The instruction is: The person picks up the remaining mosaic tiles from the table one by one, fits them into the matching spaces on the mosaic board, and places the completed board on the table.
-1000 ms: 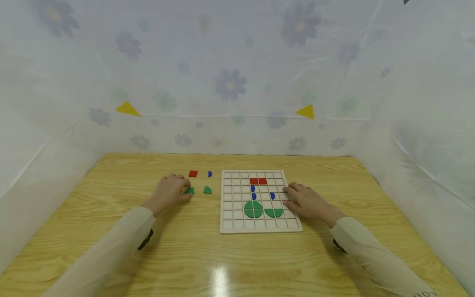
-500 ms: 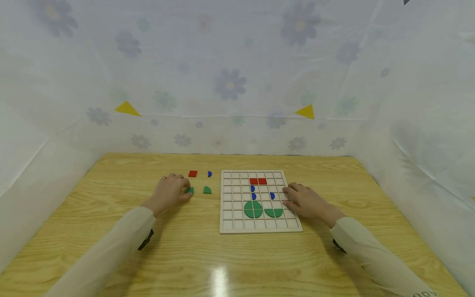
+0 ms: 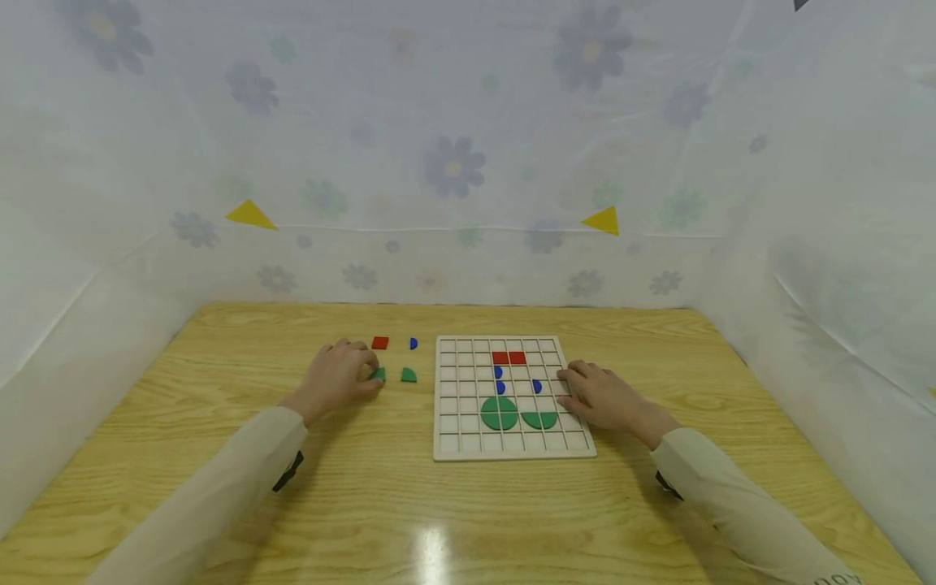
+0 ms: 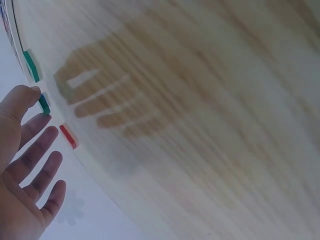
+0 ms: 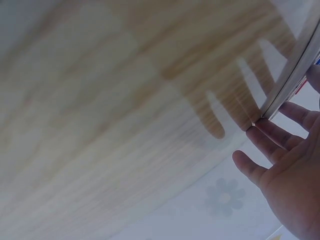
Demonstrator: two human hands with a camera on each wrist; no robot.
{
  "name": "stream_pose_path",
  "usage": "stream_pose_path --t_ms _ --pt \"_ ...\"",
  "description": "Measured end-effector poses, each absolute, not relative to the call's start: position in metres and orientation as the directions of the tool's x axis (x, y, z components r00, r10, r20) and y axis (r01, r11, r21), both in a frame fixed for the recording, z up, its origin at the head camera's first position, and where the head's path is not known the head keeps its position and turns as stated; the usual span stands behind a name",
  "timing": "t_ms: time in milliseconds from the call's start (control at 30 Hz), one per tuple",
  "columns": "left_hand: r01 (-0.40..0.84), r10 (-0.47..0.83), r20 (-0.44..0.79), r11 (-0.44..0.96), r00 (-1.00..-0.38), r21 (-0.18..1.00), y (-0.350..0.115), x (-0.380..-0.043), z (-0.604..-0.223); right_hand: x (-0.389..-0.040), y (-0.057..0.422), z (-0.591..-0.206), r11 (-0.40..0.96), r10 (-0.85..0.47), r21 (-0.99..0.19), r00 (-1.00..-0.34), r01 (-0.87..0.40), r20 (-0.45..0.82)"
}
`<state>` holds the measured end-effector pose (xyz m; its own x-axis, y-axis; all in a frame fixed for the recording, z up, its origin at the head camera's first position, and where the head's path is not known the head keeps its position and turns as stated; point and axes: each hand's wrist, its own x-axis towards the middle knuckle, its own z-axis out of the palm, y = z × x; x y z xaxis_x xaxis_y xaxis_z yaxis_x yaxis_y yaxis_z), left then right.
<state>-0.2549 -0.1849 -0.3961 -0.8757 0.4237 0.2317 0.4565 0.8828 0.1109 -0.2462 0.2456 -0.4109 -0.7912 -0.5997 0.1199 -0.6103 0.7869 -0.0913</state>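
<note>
My left hand [image 3: 336,377] pinches a green quarter-circle tile [image 3: 379,374] between thumb and index finger, low over the table left of the board. In the left wrist view that tile [image 4: 44,104] shows between the two fingertips, the other fingers spread. Just right of it lies a second green quarter-circle tile [image 3: 409,375]. A red square tile [image 3: 380,343] and a blue half-circle tile [image 3: 413,344] lie behind them. My right hand [image 3: 603,396] rests its extended fingers on the right edge of the white grid board [image 3: 468,442]; the right wrist view has fingertips at the board's side.
Set in the board's cells are red squares [image 3: 509,357], small blue half-circles [image 3: 500,387], a green full circle [image 3: 499,413] and a green half-circle [image 3: 539,419]. The wooden table [image 3: 351,512] ends at a flowered white curtain [image 3: 453,268] behind and at both sides.
My left hand has shifted very slightly to the right with the green quarter-circle tile. My right hand and the board stay where they were.
</note>
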Motion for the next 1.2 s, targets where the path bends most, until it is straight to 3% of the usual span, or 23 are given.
stream_pose_path --t_ms 467,867,1200 --pt "0.516 0.488 0.235 0.854 -0.84 0.072 -0.152 -0.254 -0.387 -0.246 0.246 -0.411 0.786 -0.601 -0.083 -0.789 -0.612 0.126" --pt "0.575 0.539 0.241 0.811 -0.807 0.11 -0.115 -0.254 -0.386 -0.246 0.246 -0.412 0.793 -0.594 -0.083 -0.796 -0.604 0.112" --pt "0.596 0.577 0.175 0.798 -0.798 0.085 -0.081 -0.254 -0.385 -0.246 0.247 -0.411 0.789 -0.597 -0.087 -0.793 -0.608 0.119"
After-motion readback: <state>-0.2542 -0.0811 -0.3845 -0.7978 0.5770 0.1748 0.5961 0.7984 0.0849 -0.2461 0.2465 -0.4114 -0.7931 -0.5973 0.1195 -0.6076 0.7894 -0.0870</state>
